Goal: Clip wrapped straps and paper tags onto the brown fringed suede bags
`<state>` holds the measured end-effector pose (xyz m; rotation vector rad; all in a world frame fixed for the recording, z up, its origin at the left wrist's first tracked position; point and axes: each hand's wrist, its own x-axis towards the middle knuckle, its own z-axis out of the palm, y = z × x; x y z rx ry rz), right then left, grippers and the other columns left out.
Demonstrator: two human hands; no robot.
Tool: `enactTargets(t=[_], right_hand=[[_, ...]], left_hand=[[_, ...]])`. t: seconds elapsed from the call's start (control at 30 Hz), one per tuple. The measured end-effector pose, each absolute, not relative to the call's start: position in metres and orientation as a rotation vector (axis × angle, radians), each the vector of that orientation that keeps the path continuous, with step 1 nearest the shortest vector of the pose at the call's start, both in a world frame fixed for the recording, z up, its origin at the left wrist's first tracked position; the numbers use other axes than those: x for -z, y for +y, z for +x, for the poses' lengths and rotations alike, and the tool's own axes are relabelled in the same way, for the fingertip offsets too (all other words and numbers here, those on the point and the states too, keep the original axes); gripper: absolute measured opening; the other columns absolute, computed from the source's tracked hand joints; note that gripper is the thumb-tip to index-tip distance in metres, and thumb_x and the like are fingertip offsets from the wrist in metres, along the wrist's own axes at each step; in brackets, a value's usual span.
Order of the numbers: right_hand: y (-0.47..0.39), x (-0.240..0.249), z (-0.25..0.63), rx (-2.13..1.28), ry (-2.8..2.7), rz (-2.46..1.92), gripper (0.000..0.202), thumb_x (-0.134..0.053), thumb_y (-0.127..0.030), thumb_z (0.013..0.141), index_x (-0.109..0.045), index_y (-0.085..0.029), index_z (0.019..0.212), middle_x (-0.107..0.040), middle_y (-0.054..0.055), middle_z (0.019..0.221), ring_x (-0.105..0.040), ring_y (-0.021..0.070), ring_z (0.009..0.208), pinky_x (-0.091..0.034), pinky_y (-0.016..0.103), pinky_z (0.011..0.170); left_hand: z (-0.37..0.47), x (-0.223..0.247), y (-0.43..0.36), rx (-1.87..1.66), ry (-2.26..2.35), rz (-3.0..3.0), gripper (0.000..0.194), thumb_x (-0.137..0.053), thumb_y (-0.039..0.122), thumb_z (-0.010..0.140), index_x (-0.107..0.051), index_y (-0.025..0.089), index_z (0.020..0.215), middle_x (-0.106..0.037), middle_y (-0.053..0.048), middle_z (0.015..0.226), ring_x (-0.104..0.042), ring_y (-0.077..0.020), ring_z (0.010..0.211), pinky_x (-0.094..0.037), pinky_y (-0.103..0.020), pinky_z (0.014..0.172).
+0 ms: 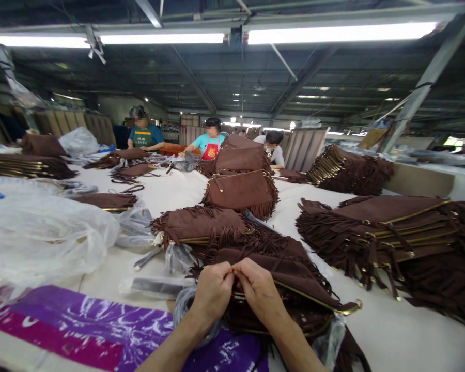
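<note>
My left hand [214, 289] and my right hand [259, 290] meet knuckle to knuckle in front of me, both closed in a pinch. Their fingertips come together at the left end of an unzipped dark brown fringed bag [300, 281]. Whatever lies between the fingers is too small or hidden to make out. The bag's gold zipper edge [313, 293] runs to the right, and its dark inside shows below. Clear plastic wrap [335, 333] hangs at its right end. Just behind lies another fringed bag [207, 225].
Stacked fringed bags [403, 227] lie to the right, with a pile of bags [238, 188] ahead. Clear plastic bags [42, 232] and a purple printed plastic sheet [96, 315] cover the left. Several co-workers, including a person in a red apron [210, 149], are across the white table [170, 191].
</note>
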<state>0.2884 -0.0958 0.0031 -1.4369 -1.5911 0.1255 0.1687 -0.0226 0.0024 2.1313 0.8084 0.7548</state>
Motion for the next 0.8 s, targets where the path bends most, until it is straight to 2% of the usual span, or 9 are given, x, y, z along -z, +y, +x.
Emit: enactTargets(t=[0.13,0.27,0.37,0.43,0.5,0.53,0.67,0.73,0.8], right_hand=[[-0.100,0.000,0.288,-0.241,-1.451,-1.402,0.026,-0.044,-0.026,0.097,-0.070,-0.023,0.101,-0.064,0.003,0.080,-0.061,0.0199,0.069,-0.048,0.029,0.066],[-0.120,-0.002,0.289,-0.314,-1.398,-1.424,0.026,-0.056,-0.029,0.093,-0.065,-0.025,0.117,-0.069,0.005,0.104,-0.065,0.0251,0.093,-0.050,0.035,0.085],[-0.132,-0.001,0.288,-0.264,-1.526,-1.440,0.021,-0.063,-0.022,0.087,-0.069,-0.026,0.106,-0.069,0.004,0.103,-0.063,0.0258,0.095,-0.049,0.034,0.086],[-0.136,0.001,0.287,-0.177,-1.577,-1.450,0.014,-0.058,-0.021,0.090,-0.071,-0.026,0.092,-0.068,0.004,0.095,-0.063,0.0244,0.089,-0.049,0.032,0.080],[-0.138,0.002,0.286,-0.076,-1.579,-1.493,0.019,-0.053,-0.023,0.093,-0.069,-0.026,0.083,-0.067,0.004,0.090,-0.062,0.0232,0.083,-0.048,0.031,0.077],[-0.139,0.003,0.284,-0.031,-1.568,-1.523,0.019,-0.053,-0.023,0.093,-0.069,-0.026,0.083,-0.067,0.004,0.090,-0.062,0.0231,0.082,-0.048,0.031,0.077],[-0.152,0.005,0.267,0.065,-1.415,-1.580,0.016,-0.052,-0.028,0.094,-0.067,-0.025,0.090,-0.064,0.006,0.091,-0.061,0.0244,0.083,-0.046,0.032,0.078],[-0.164,0.010,0.250,-0.049,-1.346,-1.578,0.019,-0.050,-0.032,0.096,-0.065,-0.024,0.087,-0.064,0.005,0.081,-0.061,0.0232,0.075,-0.046,0.030,0.071],[-0.177,0.018,0.229,-0.235,-1.298,-1.572,0.017,-0.054,-0.038,0.094,-0.065,-0.025,0.094,-0.066,0.003,0.077,-0.062,0.0224,0.069,-0.047,0.029,0.066]], left_hand=[[0.165,-0.007,-0.016,-0.811,0.740,1.992,0.024,-0.044,0.026,0.079,-0.046,0.019,0.056,-0.049,0.002,0.058,-0.045,-0.0144,0.061,-0.030,-0.025,0.059],[0.156,-0.012,-0.011,-0.814,0.633,1.848,0.023,-0.046,0.029,0.080,-0.047,0.019,0.059,-0.046,0.003,0.058,-0.043,-0.0134,0.059,-0.032,-0.024,0.058],[0.145,-0.014,-0.015,-0.782,0.561,1.907,0.023,-0.045,0.029,0.083,-0.054,0.018,0.065,-0.054,0.001,0.065,-0.049,-0.0152,0.066,-0.037,-0.024,0.063],[0.135,-0.016,-0.022,-0.754,0.560,2.115,0.017,-0.049,0.029,0.082,-0.063,0.019,0.082,-0.063,-0.004,0.083,-0.055,-0.0190,0.082,-0.041,-0.028,0.076],[0.122,-0.018,-0.031,-0.668,0.631,2.404,0.029,-0.058,0.028,0.078,-0.064,0.020,0.105,-0.065,-0.007,0.103,-0.055,-0.0242,0.098,-0.040,-0.033,0.087],[0.116,-0.020,-0.034,-0.596,0.686,2.536,0.034,-0.061,0.028,0.077,-0.062,0.021,0.110,-0.065,-0.008,0.106,-0.055,-0.0262,0.100,-0.039,-0.036,0.087],[0.099,-0.023,-0.039,-0.336,0.891,2.770,0.011,-0.052,0.020,0.085,-0.062,0.019,0.089,-0.067,-0.009,0.092,-0.059,-0.0266,0.090,-0.039,-0.033,0.076],[0.096,-0.023,-0.041,-0.346,0.959,2.729,0.013,-0.047,0.016,0.086,-0.060,0.019,0.084,-0.067,-0.008,0.087,-0.060,-0.0244,0.086,-0.037,-0.031,0.071],[0.097,-0.023,-0.048,-0.404,0.932,2.606,0.011,-0.048,0.016,0.084,-0.057,0.019,0.079,-0.066,-0.005,0.079,-0.060,-0.0209,0.078,-0.034,-0.028,0.066]])
